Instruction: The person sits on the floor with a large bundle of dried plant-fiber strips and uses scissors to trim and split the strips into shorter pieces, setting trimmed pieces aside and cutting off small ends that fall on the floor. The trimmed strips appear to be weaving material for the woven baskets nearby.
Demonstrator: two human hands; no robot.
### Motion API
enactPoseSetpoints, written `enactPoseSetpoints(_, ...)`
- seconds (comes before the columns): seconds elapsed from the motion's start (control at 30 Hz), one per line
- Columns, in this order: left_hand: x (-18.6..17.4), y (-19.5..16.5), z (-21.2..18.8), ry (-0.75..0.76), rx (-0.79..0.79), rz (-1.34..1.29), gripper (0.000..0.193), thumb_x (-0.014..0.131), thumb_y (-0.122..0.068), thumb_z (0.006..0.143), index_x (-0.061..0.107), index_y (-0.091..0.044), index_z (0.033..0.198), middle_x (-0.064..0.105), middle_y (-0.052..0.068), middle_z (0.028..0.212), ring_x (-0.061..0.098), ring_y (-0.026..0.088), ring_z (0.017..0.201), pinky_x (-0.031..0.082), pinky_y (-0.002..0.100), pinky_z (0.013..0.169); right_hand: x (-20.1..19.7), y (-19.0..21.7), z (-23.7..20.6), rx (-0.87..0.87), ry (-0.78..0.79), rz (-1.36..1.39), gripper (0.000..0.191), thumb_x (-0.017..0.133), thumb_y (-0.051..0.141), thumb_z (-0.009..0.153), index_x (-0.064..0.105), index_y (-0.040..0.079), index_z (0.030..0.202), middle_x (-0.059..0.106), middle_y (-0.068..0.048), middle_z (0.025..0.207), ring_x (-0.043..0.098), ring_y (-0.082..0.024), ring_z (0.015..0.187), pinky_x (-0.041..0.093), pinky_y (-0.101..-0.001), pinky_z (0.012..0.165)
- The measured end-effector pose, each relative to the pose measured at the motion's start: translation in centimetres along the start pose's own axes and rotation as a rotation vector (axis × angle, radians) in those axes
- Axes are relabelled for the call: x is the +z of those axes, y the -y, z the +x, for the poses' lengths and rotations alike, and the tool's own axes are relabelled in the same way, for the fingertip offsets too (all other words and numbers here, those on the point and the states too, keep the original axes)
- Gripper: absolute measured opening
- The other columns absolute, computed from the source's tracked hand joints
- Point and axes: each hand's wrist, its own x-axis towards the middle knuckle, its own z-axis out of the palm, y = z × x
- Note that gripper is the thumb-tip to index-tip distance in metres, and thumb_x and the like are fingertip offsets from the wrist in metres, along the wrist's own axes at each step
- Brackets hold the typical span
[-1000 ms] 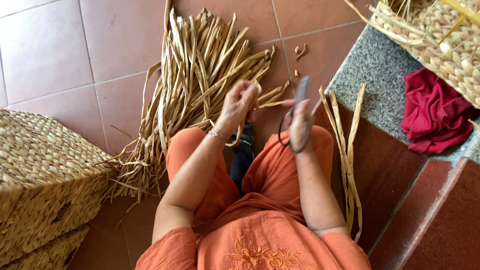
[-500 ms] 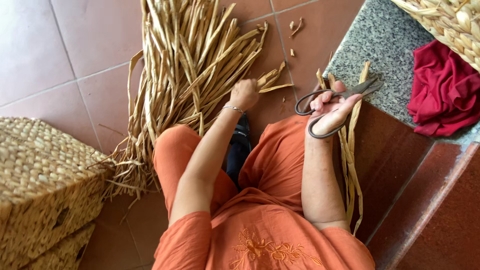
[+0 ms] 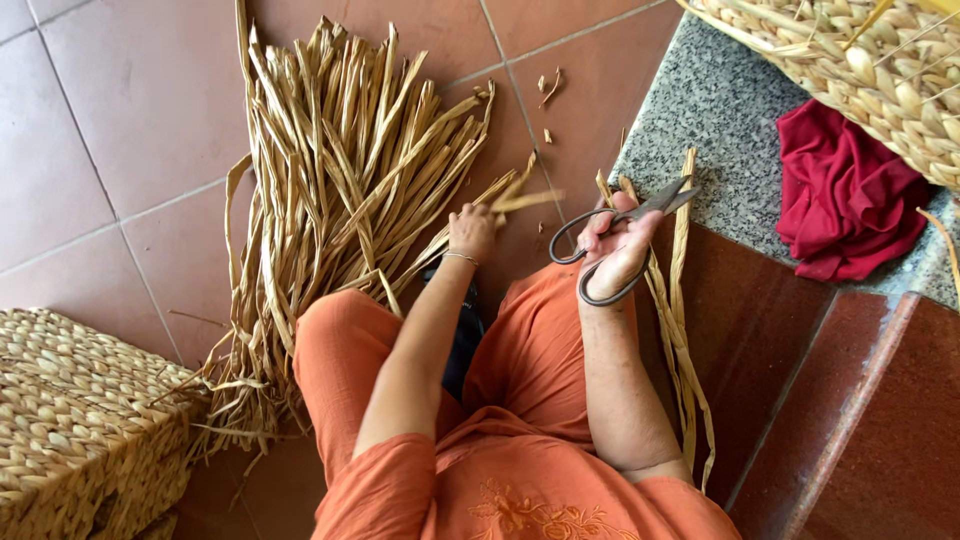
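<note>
Here the left hand [image 3: 472,230], near the middle of the frame, has its grip pinched on a few flat straw strips [image 3: 515,197] at the right edge of the big straw bundle [image 3: 330,180], which fans across the upper centre of the tile floor [image 3: 110,150]. The right hand [image 3: 615,250], just right of centre, has its grip closed through the loops of dark metal scissors [image 3: 620,225], blades nearly together and pointing toward the upper right.

The risks look plain enough. The scissor tips hang close to the loose strips [image 3: 675,320] trailing down the step edge [image 3: 740,330], so a careless swing could snag them. The dry strips seem brittle; a sharp tug from the left hand may split them or drag the bundle out of order. Blades near bare fingers also invite a nick.

The straw is pale tan, ribbon-like, creased and fibrous. A woven basket [image 3: 70,420] sits lower left, chunky and plaited; another basket [image 3: 880,60] fills the upper right, beside a crumpled red cloth [image 3: 850,190] on speckled grey granite [image 3: 720,100]. Small offcuts [image 3: 548,85] lie on the glossy tiles.
</note>
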Motion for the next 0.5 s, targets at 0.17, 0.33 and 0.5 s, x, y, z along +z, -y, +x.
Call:
enactPoseSetpoints(0.17,-4.6,1.0,0.3,-0.137,-0.059,-1.012,0.018,0.069,-0.016,0.098,0.072,-0.002,0.108,0.074,0.012,0.102,0.072,0.025,0.094,0.062,0.037,0.088,0.9,-0.1,-0.2,-0.022,0.036,-0.367,0.043,0.072,0.039,0.102,0.061,0.002,0.12,0.059,-0.005,0.079,0.051,-0.01,0.061,0.043,-0.026,0.054)
enactPoseSetpoints(0.33,-11.1,1.3,-6.5,0.004,0.103,-1.62,0.022,0.069,0.006,0.089,0.064,-0.004,0.108,0.074,0.01,0.1,0.072,0.018,0.091,0.06,0.031,0.082,3.5,0.6,-1.3,0.043,0.201,-0.397,0.039,0.072,0.027,0.096,0.059,0.003,0.125,0.075,-0.007,0.094,0.06,-0.009,0.066,0.052,-0.0237,0.061)
enactPoseSetpoints(0.5,-12.3,0.9,-14.4,0.093,0.054,-1.516,0.017,0.066,0.003,0.09,0.064,-0.009,0.103,0.075,0.007,0.098,0.073,0.016,0.09,0.064,0.03,0.079,5.9,1.4,-4.6,-0.047,0.284,-0.389,0.041,0.073,0.027,0.099,0.061,0.001,0.128,0.078,-0.009,0.102,0.062,-0.009,0.07,0.052,-0.0227,0.066)
